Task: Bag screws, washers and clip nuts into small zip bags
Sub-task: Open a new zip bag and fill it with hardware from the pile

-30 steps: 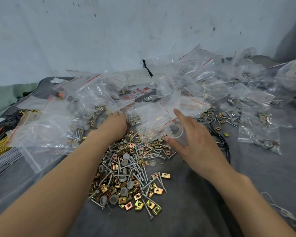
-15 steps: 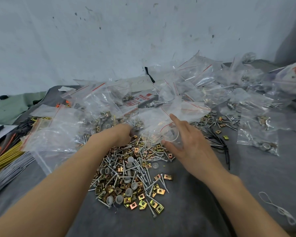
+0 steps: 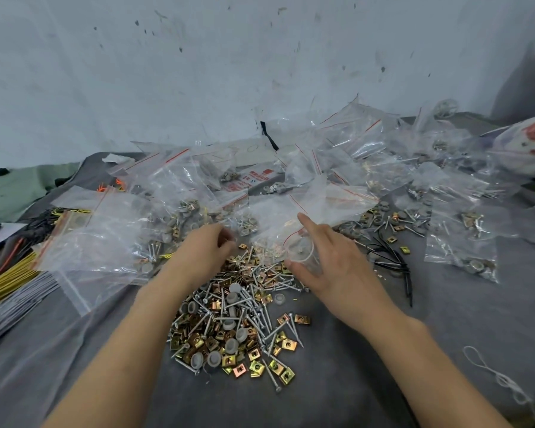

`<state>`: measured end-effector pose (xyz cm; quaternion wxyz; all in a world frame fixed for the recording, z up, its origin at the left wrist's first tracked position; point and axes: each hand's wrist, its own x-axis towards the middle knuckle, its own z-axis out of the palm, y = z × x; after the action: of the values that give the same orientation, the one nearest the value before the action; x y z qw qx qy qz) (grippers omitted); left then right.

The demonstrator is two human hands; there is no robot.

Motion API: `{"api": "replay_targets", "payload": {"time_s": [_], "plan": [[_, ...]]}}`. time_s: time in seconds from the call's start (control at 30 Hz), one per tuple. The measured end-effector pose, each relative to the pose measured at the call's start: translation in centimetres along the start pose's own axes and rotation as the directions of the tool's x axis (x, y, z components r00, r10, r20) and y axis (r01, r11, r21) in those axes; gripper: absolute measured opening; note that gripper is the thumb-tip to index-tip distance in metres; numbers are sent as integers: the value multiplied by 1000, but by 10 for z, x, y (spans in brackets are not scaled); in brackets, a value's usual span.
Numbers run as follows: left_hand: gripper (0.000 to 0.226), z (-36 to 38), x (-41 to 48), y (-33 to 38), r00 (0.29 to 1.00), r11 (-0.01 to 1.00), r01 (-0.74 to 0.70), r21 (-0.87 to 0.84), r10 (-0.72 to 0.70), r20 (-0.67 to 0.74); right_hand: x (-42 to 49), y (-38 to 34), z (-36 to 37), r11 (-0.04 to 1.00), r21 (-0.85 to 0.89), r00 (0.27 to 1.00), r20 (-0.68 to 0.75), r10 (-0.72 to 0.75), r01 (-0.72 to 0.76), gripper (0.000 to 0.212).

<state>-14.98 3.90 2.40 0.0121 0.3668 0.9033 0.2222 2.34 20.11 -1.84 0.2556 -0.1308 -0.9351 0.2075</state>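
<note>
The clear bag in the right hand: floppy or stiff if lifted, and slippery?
Probably floppy: the bag is thin crinkled film, its mouth round only where the right hand spreads it. Likely light, since little shows inside. Its glossy film may slip when pinched.

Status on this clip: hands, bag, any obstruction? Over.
Right hand holds zip bag mouth open. Left hand curled at hardware pile, grip contents hidden. Filled bags crowd behind, path unobstructed.
</note>
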Motion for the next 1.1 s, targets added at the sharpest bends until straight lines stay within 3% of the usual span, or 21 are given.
{"api": "replay_targets", "payload": {"time_s": [0.07,0.17,0.33,0.63,0.73,0.83,0.93,1.1], "plan": [[19,2,-14,4,990,991,-10,-133,-9,-143,0,-1,1,1000,-3,1000,0,-1,1,77],[24,2,-26,20,975,974,-91,-205,45,-219,0,-7,4,1000,24,1000,-13,2,-1,77],[22,-7,-33,44,967,938,-231,-260,192,-165,0,-15,5,999,26,1000,-13,-21,22,80],[29,-3,-30,47,958,915,-287,-285,272,-92,7,-19,12,1000,-17,1000,24,-18,19,82],[37,-2,-31,38,965,914,-262,-311,253,-67,7,-18,13,1000,-24,999,41,-19,20,81],[28,-5,-31,20,979,936,-203,-288,186,-86,5,-20,12,1000,-22,998,52,-17,18,81],[17,-5,-33,2,985,969,-147,-198,125,-120,4,-20,10,999,-42,996,87,-1,5,84],[19,0,-36,-18,990,994,-73,-82,62,-128,4,-22,11,998,-55,992,125,1,5,85]]}}
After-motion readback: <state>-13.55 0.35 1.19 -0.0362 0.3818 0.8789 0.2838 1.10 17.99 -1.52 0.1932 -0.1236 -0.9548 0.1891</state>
